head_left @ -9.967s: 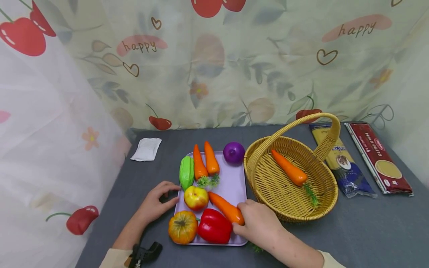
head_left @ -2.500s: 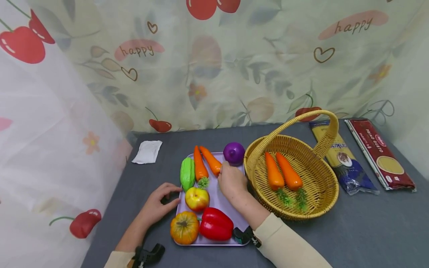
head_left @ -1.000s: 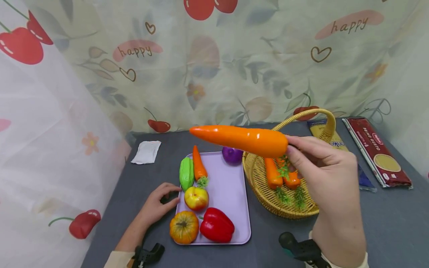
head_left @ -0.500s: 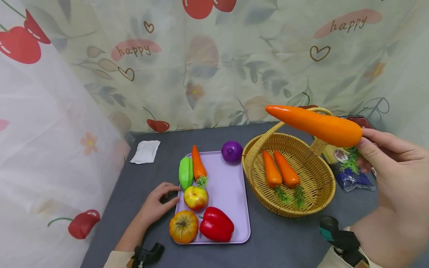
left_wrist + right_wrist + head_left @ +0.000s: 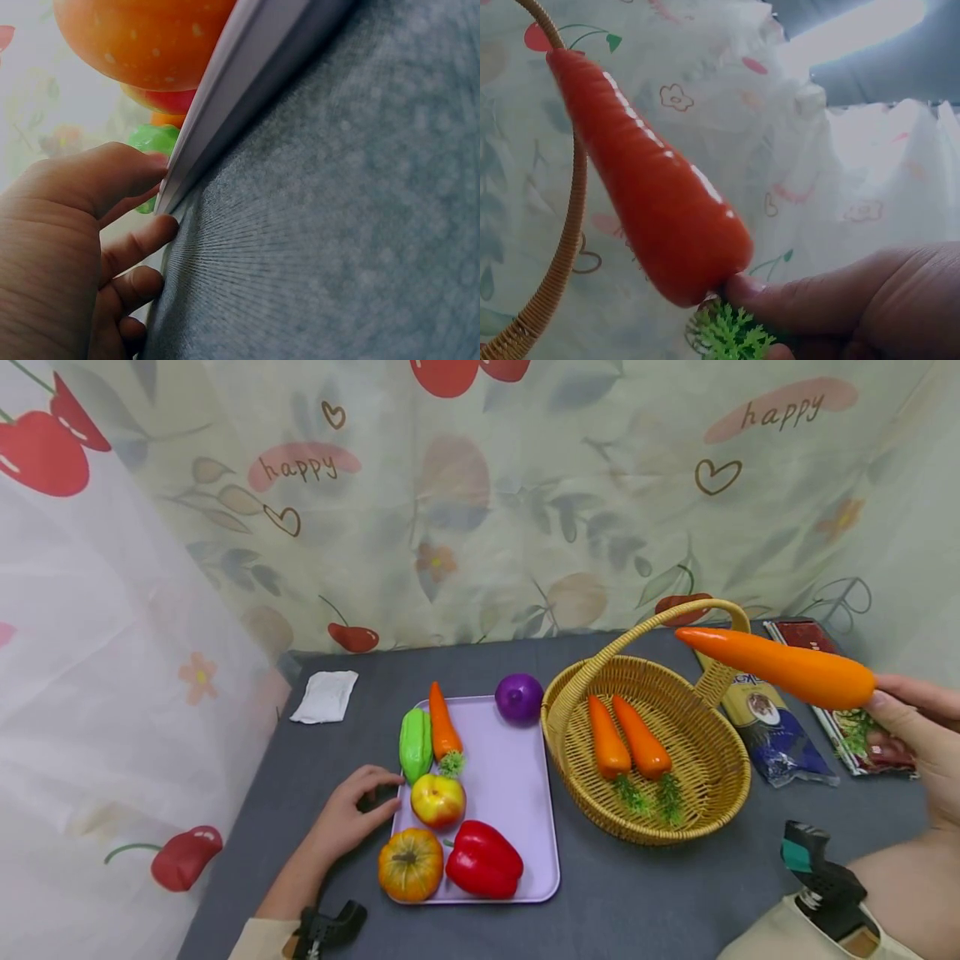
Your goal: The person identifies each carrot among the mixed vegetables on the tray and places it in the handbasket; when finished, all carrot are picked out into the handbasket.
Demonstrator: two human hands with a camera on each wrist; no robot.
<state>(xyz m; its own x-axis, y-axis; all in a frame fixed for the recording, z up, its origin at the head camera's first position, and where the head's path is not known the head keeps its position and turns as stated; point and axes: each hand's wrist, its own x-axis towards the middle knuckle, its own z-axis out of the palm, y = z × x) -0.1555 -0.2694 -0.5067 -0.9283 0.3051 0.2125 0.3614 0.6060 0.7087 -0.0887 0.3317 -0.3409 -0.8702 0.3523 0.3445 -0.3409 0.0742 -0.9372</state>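
Observation:
In the head view my right hand (image 5: pixel 926 735) pinches a carrot (image 5: pixel 787 668) by its leafy end, the tip pointing left. This carrot hangs in the air right of the wicker basket (image 5: pixel 600 820), in front of the pasta packs. Two more carrots (image 5: pixel 606 739) lie inside the basket. My left hand (image 5: pixel 345 822) touches the left edge of a lilac tray (image 5: pixel 517 793), its thumb tip at the rim (image 5: pixel 180 154). On the tray are one carrot (image 5: pixel 444 727), a green ridged vegetable (image 5: pixel 416 745), a peach-like fruit (image 5: pixel 438 800), a small pumpkin (image 5: pixel 410 864) and a red bell pepper (image 5: pixel 484 860).
A purple onion (image 5: pixel 519 698) sits at the tray's far right corner, close to the basket. The tall basket handle (image 5: pixel 637 631) arches over it. Two pasta packs, one blue and yellow (image 5: pixel 772 735), lie on the right. A white tissue (image 5: pixel 325 697) lies back left.
Two carrots have left the tray since the earliest frame: one now lies in the basket, the other is in my right hand, carried rightward past the basket. My left hand has stayed at the tray.

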